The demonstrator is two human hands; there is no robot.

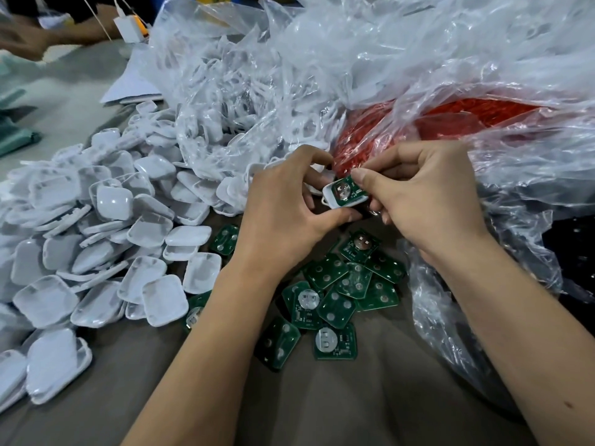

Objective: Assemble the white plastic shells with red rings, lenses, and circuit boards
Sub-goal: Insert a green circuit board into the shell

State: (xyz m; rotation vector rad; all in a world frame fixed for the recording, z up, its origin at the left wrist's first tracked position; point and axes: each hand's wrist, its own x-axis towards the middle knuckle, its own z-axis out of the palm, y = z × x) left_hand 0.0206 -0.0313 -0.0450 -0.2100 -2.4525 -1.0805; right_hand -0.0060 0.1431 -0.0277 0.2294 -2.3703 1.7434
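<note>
Above the counter (322,413), the left hand (283,214) grips a white shell (335,201) while the right hand (421,201) pinches a green circuit board (349,191) into it; seating it flat probably comes next.

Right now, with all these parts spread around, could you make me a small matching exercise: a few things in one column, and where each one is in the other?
Things:
1. white shell with a circuit board in it
2. loose green circuit boards
3. heap of white shells
4. red rings

Places:
A. in a clear plastic bag behind the hands
B. piled on the table to the left
C. held between the left hand and the right hand
D. scattered on the table below the hands

Pairs: 1-C, 2-D, 3-B, 4-A
</note>
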